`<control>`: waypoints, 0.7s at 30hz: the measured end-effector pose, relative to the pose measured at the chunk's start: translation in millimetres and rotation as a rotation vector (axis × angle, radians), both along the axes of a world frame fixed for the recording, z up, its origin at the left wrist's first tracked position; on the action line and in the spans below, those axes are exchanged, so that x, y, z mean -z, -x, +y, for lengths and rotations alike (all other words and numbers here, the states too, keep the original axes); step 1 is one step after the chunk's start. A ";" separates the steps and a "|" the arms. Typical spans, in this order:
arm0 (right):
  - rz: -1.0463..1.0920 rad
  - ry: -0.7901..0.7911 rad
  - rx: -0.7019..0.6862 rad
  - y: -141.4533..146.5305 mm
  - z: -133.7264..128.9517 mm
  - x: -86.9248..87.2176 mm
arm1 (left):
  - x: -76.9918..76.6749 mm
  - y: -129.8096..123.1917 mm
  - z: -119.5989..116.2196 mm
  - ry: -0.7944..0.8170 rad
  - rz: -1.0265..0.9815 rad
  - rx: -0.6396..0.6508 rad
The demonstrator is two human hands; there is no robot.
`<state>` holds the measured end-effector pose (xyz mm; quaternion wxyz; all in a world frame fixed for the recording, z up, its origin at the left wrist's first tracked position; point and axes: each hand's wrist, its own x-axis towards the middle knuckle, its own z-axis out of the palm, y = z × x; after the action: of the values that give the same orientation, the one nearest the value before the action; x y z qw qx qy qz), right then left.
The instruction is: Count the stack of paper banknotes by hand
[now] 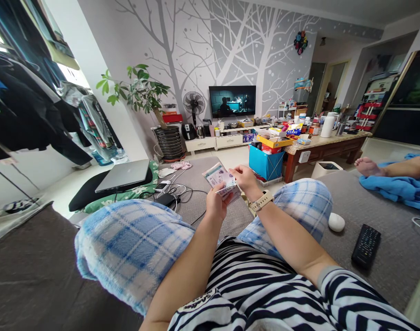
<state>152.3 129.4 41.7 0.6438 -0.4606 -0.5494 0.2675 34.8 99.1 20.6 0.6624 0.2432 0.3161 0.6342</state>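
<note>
A small stack of banknotes (219, 177), printed in pale green and purple, is up in front of my lap. From below, my left hand (217, 198) grips the stack with the thumb across its face. My right hand (243, 178) is closed at the right edge of the notes, thumb and fingers pinched there; exactly what lies between those fingertips is partly hidden. A beige-strapped watch (262, 201) is on my right wrist. The print on the notes is too small to read surely.
The grey sofa (196, 168) bears a laptop (124, 175) on cushions, tangled cables (182, 191), a white mouse (336, 222) and a black remote (366, 246). Another person's bare foot (368, 166) rests at right. Beyond stand a cluttered table (351, 138) and a blue bin (265, 162).
</note>
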 end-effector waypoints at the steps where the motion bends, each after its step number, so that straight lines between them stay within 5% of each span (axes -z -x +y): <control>1: -0.016 -0.006 -0.003 -0.2 0.0 0.3 | 0.1 0.1 0.1 0.005 0.004 -0.002; 11: -0.059 -0.044 -0.007 -1.0 -7.0 -3.7 | -6.3 -5.8 0.5 -0.002 -0.182 -0.034; 21: 0.017 -0.094 -0.162 5.4 -22.1 -16.3 | -5.0 -6.3 3.2 -0.015 -0.186 -0.048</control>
<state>146.9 107.3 57.9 0.6456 -0.3818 -0.5912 0.2965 41.0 102.3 25.7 0.6715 0.1805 0.2542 0.6723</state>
